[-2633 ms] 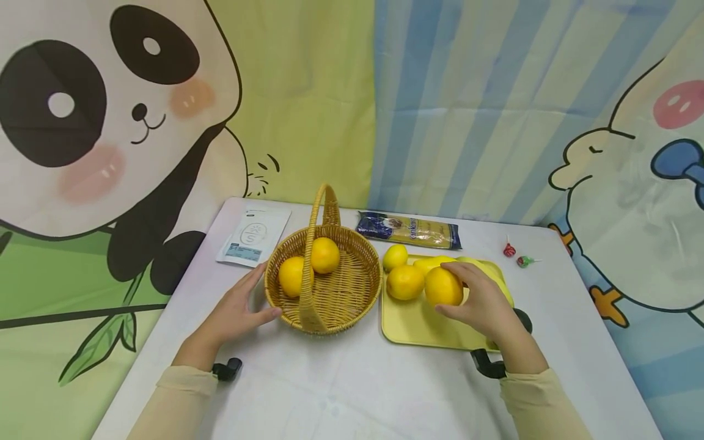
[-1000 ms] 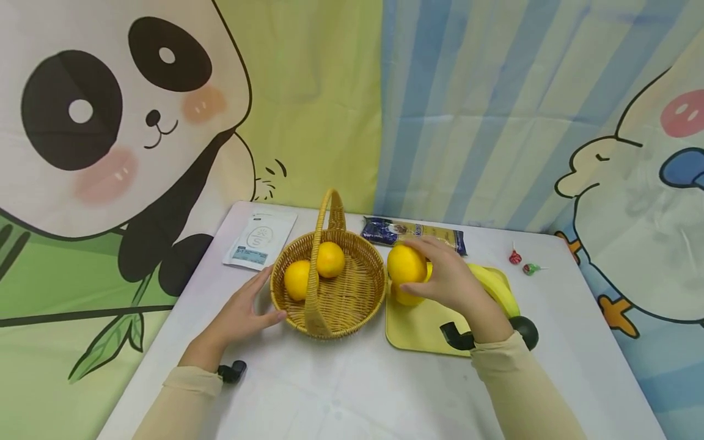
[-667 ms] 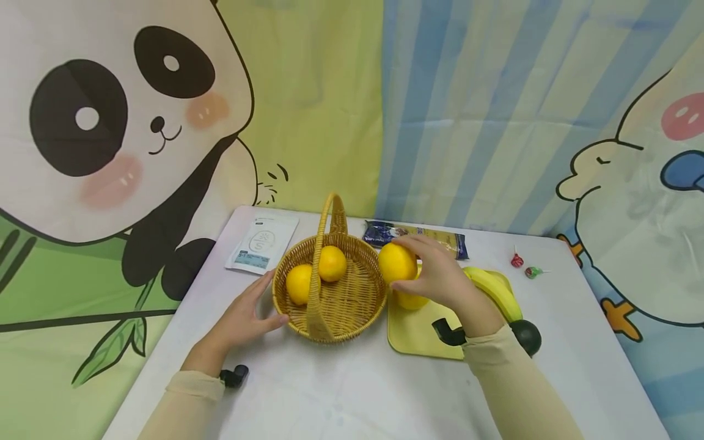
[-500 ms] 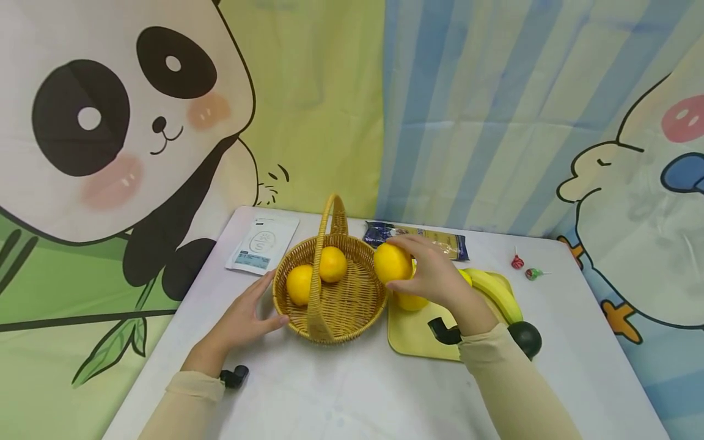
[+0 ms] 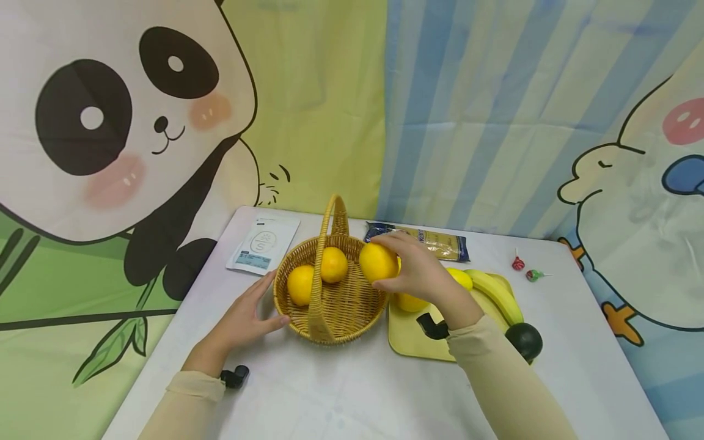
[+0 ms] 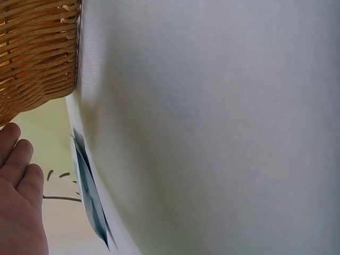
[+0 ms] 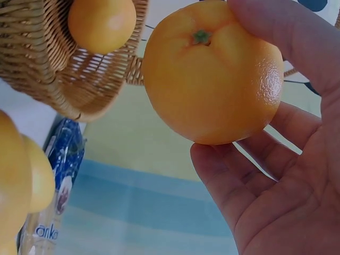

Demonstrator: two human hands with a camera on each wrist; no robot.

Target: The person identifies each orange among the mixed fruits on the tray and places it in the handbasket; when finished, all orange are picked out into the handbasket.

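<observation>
My right hand [image 5: 420,272] grips an orange [image 5: 379,264] between thumb and fingers, over the right rim of the wicker basket [image 5: 352,308]. In the right wrist view the orange [image 7: 212,79] shows its green stem end, with the basket [image 7: 48,79] beside it. Two more oranges lie in the basket's left half, one [image 5: 300,285] partly behind the handle and one [image 5: 333,264] farther back. My left hand [image 5: 244,321] rests at the basket's left side, fingers extended along the wall. The left wrist view shows its fingertips [image 6: 11,139] right at the weave.
Right of the basket, a yellow tray [image 5: 418,345] bears an orange [image 5: 409,302], a lemon [image 5: 461,278] and a banana [image 5: 497,294]. A dark green round fruit [image 5: 524,341] sits at its corner. Behind lie a pasta packet [image 5: 445,244], a white pouch [image 5: 263,244] and two lollipops [image 5: 518,263].
My right hand has carried the orange leftward from above the tray to the basket's right rim. The left hand has stayed at the basket's side; the head view has shifted slightly.
</observation>
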